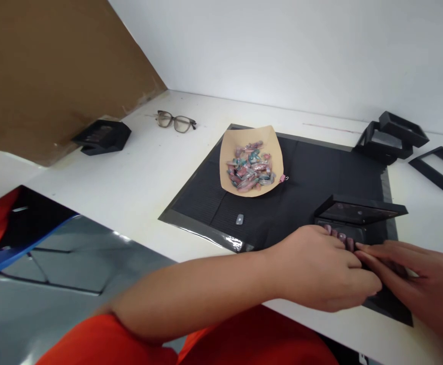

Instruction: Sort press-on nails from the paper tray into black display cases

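A row of shiny mauve-brown press-on nails [342,237] runs along the front of an open black display box [362,210], whose lid is tilted up. My left hand [326,271] lies over the row with its fingers curled, and its fingertips and whatever they hold are hidden. From the right, my right hand [422,276] reaches in, thumb and finger pinched at the end of the visible nails. Both hands meet over the lower right of a black mat [305,172]. One pale grey nail [239,219] lies alone on the mat.
A tan paper tray [229,139] holds many small wrapped nail pieces, with a pink clip [282,178] beside it. Black boxes [384,139] and an open black frame [440,167] are at right. Glasses [176,121] and another black box [105,136] are at left.
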`<state>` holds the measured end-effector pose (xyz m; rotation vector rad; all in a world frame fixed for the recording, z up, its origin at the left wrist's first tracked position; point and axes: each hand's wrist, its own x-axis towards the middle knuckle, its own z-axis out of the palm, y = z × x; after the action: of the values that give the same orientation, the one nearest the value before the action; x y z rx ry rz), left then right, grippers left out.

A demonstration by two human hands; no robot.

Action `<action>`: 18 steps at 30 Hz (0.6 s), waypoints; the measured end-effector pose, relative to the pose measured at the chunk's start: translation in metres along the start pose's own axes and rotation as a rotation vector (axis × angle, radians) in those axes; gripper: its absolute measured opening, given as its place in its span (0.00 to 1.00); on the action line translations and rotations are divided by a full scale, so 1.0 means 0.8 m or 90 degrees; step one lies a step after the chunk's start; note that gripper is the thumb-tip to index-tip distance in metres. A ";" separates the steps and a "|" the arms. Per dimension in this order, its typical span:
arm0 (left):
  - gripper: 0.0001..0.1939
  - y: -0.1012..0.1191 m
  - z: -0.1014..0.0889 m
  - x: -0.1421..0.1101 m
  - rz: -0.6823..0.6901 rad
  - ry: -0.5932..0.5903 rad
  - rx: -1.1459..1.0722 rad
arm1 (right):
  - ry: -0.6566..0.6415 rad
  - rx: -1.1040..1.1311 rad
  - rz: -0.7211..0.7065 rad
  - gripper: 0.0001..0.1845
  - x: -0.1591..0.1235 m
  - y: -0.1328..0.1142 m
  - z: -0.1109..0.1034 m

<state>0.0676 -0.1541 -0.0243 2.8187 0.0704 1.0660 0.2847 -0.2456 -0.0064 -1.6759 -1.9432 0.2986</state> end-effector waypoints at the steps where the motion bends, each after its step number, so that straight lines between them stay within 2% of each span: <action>1: 0.13 0.000 0.000 0.000 0.002 -0.003 0.002 | -0.010 0.004 -0.001 0.26 0.002 0.001 -0.001; 5: 0.12 -0.004 -0.003 0.001 -0.009 0.022 0.021 | -0.036 0.014 0.004 0.27 0.005 0.004 -0.004; 8: 0.12 -0.021 -0.020 0.001 -0.025 0.073 0.014 | -0.033 0.015 0.041 0.32 -0.003 0.006 0.001; 10: 0.09 -0.041 -0.044 0.002 -0.048 0.086 0.001 | -0.022 0.018 0.071 0.33 -0.009 0.008 0.006; 13: 0.05 -0.080 -0.092 -0.003 -0.087 0.131 0.035 | -0.006 0.017 0.087 0.34 -0.013 0.011 0.008; 15: 0.02 -0.105 -0.122 -0.010 -0.164 0.174 0.070 | -0.016 0.024 0.074 0.33 -0.011 0.013 0.005; 18: 0.08 -0.135 -0.150 -0.027 -0.325 0.194 0.121 | -0.066 0.035 0.039 0.25 -0.009 0.021 -0.002</action>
<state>-0.0275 -0.0370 0.0360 2.5308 0.9060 1.3861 0.3004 -0.2496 -0.0154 -1.7166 -1.9417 0.4659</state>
